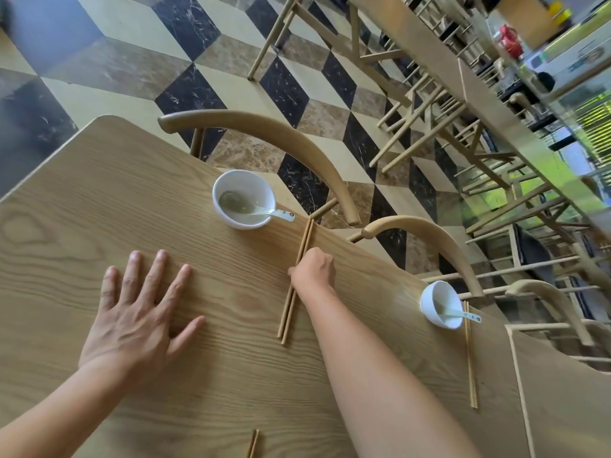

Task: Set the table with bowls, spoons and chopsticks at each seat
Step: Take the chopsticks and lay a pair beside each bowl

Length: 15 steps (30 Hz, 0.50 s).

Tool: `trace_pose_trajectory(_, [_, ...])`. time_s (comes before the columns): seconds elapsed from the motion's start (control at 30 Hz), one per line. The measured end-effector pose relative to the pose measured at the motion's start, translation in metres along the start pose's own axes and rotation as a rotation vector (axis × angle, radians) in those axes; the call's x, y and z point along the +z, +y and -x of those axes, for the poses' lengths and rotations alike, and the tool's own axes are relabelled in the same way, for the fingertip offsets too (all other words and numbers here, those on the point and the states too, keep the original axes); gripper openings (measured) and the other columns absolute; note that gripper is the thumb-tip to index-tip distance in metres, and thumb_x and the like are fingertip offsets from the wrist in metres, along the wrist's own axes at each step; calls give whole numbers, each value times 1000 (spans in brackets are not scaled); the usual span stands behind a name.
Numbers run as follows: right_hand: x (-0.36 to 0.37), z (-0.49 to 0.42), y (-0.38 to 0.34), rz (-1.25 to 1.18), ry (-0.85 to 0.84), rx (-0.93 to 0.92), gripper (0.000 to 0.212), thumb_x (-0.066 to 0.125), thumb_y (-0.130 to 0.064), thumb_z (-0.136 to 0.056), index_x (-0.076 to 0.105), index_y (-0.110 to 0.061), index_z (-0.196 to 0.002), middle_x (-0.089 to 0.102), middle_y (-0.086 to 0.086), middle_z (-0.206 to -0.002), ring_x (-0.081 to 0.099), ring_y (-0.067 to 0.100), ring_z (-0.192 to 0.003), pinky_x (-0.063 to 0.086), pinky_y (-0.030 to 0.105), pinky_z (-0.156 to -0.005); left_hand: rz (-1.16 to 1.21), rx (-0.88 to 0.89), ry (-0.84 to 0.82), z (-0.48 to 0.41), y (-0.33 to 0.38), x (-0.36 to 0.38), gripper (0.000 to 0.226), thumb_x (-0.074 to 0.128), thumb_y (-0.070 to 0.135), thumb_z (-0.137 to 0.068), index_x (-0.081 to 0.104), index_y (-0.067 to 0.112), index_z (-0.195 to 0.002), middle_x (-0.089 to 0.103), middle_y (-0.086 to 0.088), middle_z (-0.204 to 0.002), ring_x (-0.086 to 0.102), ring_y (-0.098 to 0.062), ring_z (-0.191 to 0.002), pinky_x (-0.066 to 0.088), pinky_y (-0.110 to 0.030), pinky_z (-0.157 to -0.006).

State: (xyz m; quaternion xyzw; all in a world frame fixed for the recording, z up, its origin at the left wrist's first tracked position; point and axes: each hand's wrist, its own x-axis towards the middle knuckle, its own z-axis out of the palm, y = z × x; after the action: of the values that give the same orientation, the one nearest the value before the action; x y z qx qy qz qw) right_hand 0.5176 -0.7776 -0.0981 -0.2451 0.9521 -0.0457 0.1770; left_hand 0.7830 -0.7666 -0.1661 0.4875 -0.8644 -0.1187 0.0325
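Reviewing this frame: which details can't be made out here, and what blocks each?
- Head view: right hand covers the chopsticks mid-length; grip unclear.
- Bottom chopsticks cut off by the frame edge; that seat's bowl is out of view.
- Marks on the spoon handle are too small to read.
- Far counter items are blurred.

A pale wooden table (139,200) is carrying two white ceramic bowls (244,199) (441,304) and wooden chopstick pairs (287,312) (469,355) beyond and right of the hands.

Matt wood-grain table (139,200), glossy white bowls (243,200)
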Motion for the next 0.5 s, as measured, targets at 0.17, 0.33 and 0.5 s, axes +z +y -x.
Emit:
trace_pose_trajectory(0.17, [4, 4, 3, -2, 34, -7, 22, 55, 2, -89, 68, -3, -107, 69, 14, -109, 66, 30, -100, 50, 29, -77, -11, -2, -3, 0, 0, -1, 92, 31, 76, -81, 42, 18, -151, 31, -20, -159, 19, -48, -148, 13, -63, -118])
trace_pose_trajectory(0.33, [3, 6, 1, 20, 39, -24, 19, 62, -5, -87, 69, -5, -105, 69, 14, -111, 66, 31, -104, 52, 29, -80, -21, -11, -8, -1, 0, 0, 92, 30, 77, -81, 41, 18, -151, 31, -20, -160, 18, -47, -148, 12, -62, -119])
trace_pose_trajectory(0.5, [0, 8, -2, 8, 22, -13, 18, 67, -9, -87, 71, -6, -104, 69, 14, -111, 66, 30, -104, 52, 29, -82, -23, -9, -19, 0, 0, 1, 92, 30, 78, -81, 39, 20, -152, 28, -19, -161, 16, -46, -149, 8, -60, -120])
